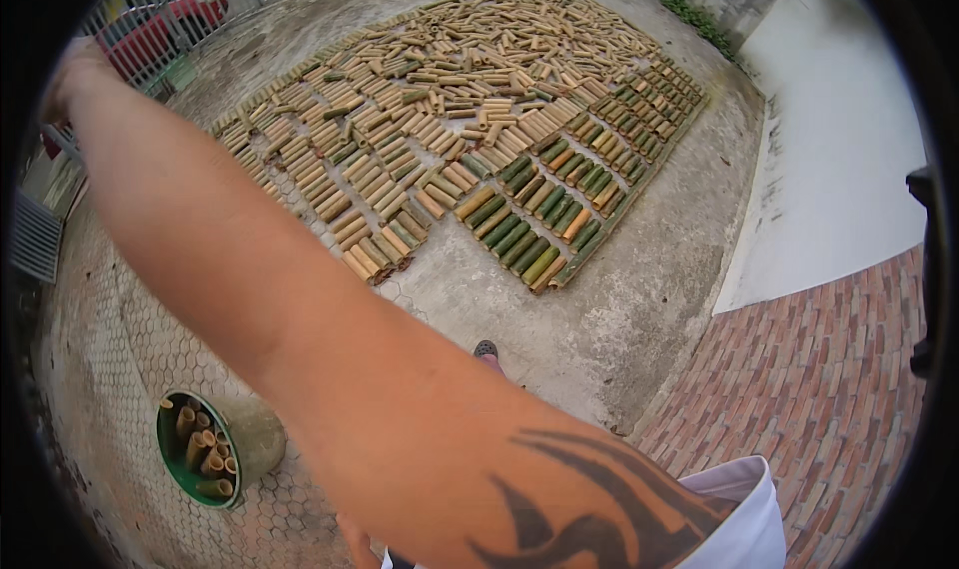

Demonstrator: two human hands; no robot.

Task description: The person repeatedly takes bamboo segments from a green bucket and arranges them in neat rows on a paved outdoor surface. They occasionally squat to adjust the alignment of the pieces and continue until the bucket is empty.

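Observation:
My right arm stretches across the view from the lower right, with a dark tattoo near the white sleeve. My right hand [76,71] is at the far upper left, in front of a metal fence; its fingers are cut off by the dark rim, so their hold is hidden. A sliver of skin at the lower edge seems to be my left hand [356,543], mostly covered by the right arm. To the left of the arm stands a bucket [262,439] with a green inside, holding several cut bamboo tubes [196,451].
Many bamboo tubes [509,59] cover the ground ahead, neatly rowed nearer me and heaped farther back. Green tubes [519,244] line the right side. A white wall [839,159] and brick-patterned surface [799,369] bound the right. Beyond the metal fence is a red vehicle [165,31].

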